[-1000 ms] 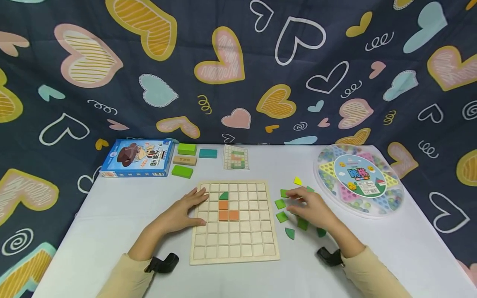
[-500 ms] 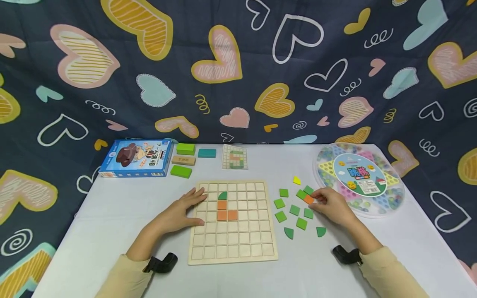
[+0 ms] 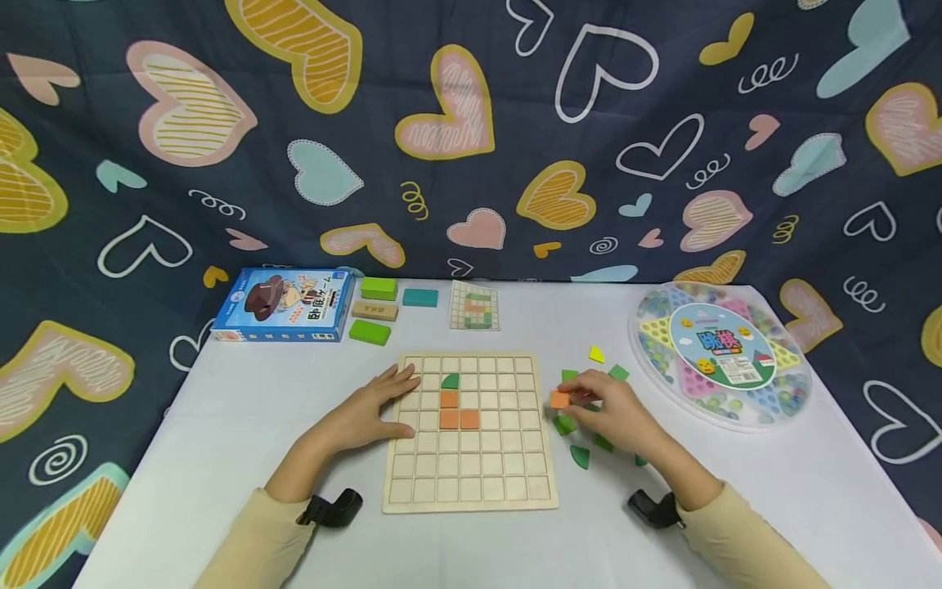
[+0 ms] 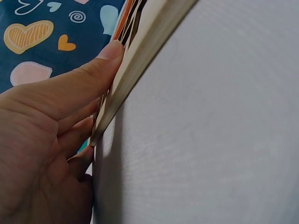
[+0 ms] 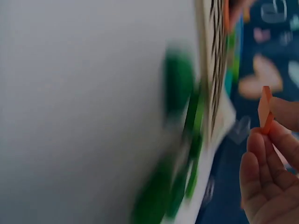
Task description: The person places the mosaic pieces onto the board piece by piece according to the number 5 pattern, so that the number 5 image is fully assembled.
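A wooden grid board (image 3: 471, 489) lies flat on the white table. Set in its cells are several pieces: a dark green quarter-round (image 3: 450, 381) above three orange square tiles (image 3: 449, 419). My left hand (image 3: 365, 417) rests along the board's left edge with fingers and thumb spread; the left wrist view shows the thumb (image 4: 110, 51) touching the rim. Beside the board's right edge, my right hand (image 3: 616, 413) pinches another orange square tile (image 3: 560, 399) between thumb and fingers, raised off the table. That hand partly hides the loose green tiles (image 3: 564, 424) beneath it.
A yellow triangle (image 3: 596, 353) and a green quarter-round (image 3: 580, 456) lie right of the board. Behind stand a small pattern card (image 3: 474, 307), colored blocks (image 3: 370, 331) and a blue game box (image 3: 283, 307). A round marble-game case (image 3: 721, 348) sits back right.
My right hand reached over the loose pieces, took hold of an orange tile at their right, and carried it leftward to the board's edge. My left hand stays on the board.
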Tool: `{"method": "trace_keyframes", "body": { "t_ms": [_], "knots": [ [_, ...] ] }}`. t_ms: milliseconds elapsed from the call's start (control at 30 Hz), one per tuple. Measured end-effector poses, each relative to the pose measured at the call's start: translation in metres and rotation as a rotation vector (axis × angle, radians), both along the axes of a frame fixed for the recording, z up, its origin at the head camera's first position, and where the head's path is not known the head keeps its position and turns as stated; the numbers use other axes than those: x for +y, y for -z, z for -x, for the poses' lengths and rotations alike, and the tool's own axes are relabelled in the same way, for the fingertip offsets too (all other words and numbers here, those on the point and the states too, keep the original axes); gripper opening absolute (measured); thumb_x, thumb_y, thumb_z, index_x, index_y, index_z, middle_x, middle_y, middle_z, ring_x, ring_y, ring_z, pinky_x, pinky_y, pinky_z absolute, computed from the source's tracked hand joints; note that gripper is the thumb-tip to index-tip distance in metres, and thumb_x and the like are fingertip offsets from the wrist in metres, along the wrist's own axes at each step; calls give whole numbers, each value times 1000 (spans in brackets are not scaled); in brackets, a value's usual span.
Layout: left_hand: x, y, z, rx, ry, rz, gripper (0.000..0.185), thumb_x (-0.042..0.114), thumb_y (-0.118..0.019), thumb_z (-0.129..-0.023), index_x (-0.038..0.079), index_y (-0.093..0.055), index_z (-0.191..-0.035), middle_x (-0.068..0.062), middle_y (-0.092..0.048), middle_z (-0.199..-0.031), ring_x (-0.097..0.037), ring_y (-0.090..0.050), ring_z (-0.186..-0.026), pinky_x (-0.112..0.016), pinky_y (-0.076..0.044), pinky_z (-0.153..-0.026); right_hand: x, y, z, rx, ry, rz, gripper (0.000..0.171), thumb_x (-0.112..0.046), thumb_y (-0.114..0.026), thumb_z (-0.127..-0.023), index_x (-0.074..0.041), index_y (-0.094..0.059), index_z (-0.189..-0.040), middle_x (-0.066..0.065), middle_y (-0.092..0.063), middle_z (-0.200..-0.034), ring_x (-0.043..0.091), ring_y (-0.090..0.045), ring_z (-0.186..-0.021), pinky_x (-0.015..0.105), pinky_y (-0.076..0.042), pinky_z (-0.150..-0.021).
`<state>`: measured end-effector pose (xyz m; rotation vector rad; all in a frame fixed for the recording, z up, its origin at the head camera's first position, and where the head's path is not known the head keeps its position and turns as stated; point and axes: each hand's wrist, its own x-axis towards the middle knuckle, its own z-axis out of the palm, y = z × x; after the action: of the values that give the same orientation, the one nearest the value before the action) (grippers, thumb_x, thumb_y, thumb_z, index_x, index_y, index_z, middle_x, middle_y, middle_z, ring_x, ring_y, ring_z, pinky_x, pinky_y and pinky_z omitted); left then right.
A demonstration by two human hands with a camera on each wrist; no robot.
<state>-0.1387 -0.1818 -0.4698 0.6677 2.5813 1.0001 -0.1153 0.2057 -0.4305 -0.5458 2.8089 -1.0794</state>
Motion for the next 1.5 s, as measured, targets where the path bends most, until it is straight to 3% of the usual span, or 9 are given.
{"method": "trace_keyframes", "body": {
  "t_ms": [200,533,833,1133,1300,1500],
  "knots": [
    [1,1,1,-3,9,-14,81,38,-77,-76,11,-41,-144,-6,-27,-156,-34,-13,-146,-61,-17,-112,-52,10,7,-16,-212,-18,25,-15,-72,-84,-13,-67,-108,-4,-64,-102,9,-60,-88,26,-53,-78],
    [0,-1,0,8,-4,-11,83,39,-77,-75,11,-42,-144,-7,-27,-156,-34,-12,-146,-60,-15,-113,-83,17,20,0,-328,-133,22,-17,-72,-84,-12,-68,-105,-3,-62,-100,8,-56,-86,23,-50,-75],
    [-1,-1,-1,0,-5,-8,82,38,-77,-76,10,-42,-144,-7,-27,-156,-35,-12,-146,-60,-15,-113,-78,14,19,-74,-285,-95,32,-22,-73,-84,-12,-65,-113,-3,-62,-108,12,-59,-97,27,-51,-84],
    [-1,-1,-2,1,-6,-5,82,38,-77,-76,12,-41,-144,-7,-26,-156,-35,-12,-146,-62,-16,-112,-15,8,30,-28,-86,-21,36,-14,-72,-84,-5,-64,-118,6,-65,-113,23,-62,-102,39,-52,-87],
    [-2,-3,-3,3,-5,-1,82,38,-77,-76,11,-41,-144,-7,-26,-156,-35,-13,-146,-61,-17,-112,13,11,45,-25,13,-86,35,-9,-70,-84,-3,-63,-118,12,-64,-113,27,-61,-103,43,-52,-87],
    [-1,0,-1,1,13,-18,82,39,-77,-76,11,-41,-145,-6,-27,-156,-34,-12,-146,-61,-19,-112,23,16,56,-46,13,-225,27,-9,-70,-82,-5,-67,-108,9,-63,-103,20,-56,-90,39,-48,-80]
  ]
}}
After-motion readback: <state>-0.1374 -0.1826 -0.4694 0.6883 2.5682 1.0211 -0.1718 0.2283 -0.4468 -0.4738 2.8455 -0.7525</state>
